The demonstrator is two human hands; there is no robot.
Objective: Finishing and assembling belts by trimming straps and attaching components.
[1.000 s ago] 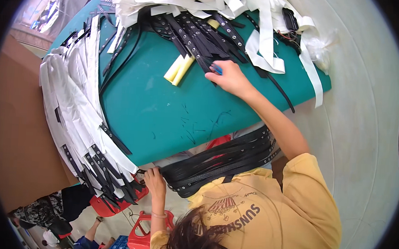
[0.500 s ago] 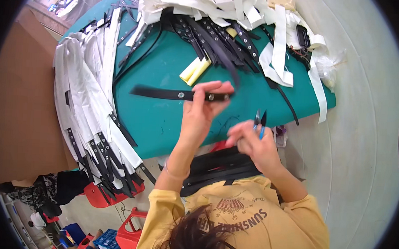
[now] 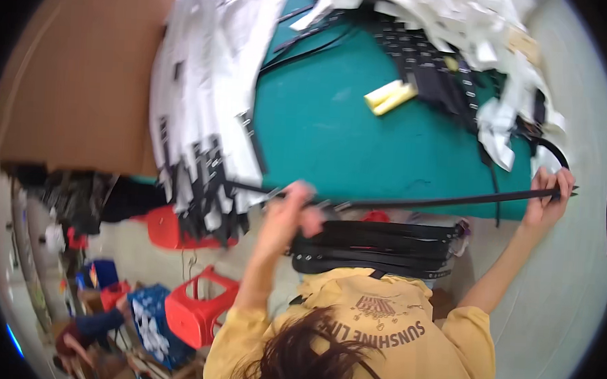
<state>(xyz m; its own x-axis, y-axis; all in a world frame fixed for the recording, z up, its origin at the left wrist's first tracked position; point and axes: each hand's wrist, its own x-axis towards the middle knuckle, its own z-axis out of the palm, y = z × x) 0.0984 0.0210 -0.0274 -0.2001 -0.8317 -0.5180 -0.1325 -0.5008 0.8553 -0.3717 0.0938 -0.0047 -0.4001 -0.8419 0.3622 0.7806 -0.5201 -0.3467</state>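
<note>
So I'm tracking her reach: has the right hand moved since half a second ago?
Yes. The right hand went from mid-table out past the green table's right edge.

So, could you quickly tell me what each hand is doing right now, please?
Left hand: closed, pinching the black strap.
Right hand: closed on the strap's other end.

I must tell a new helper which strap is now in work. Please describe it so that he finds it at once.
Find the green table and follow its near edge. One long black strap is stretched along it, from the left hand to the right hand. Unlike the bundled straps below, it is single and taut.
</note>
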